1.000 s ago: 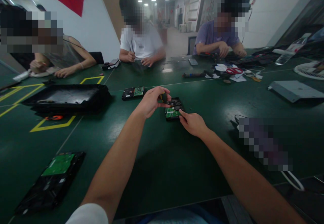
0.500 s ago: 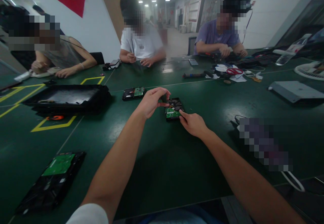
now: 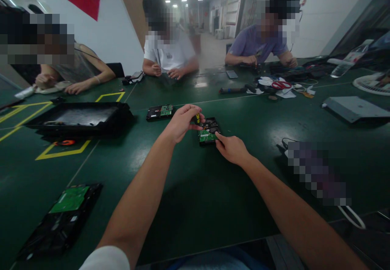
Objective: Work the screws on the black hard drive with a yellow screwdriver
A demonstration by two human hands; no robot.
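Note:
A hard drive (image 3: pixel 209 133) with a green circuit board lies on the table in front of me. My left hand (image 3: pixel 184 123) is closed around a small screwdriver (image 3: pixel 198 118) with a yellow and black handle, held over the drive's upper left part; its tip is hidden. My right hand (image 3: pixel 232 149) grips the drive's right edge, the index finger resting against it and the other fingers curled. Just left of my left hand lies a second hard drive (image 3: pixel 159 112). Another, larger-looking hard drive (image 3: pixel 62 221) is at the lower left, board side up.
A black tray (image 3: pixel 79 117) stands at the left by yellow tape marks. At the right are a blurred-out pouch-like item (image 3: pixel 317 172), a grey metal box (image 3: pixel 356 109) and a plastic bottle (image 3: pixel 352 58). Red scissors (image 3: pixel 280 85) lie among papers. Several people sit across the green table (image 3: pixel 195 205).
The screwdriver's yellow handle now shows between my left fingers. My right hand stays on the drive. Across the table, the hands of the person in purple have moved apart.

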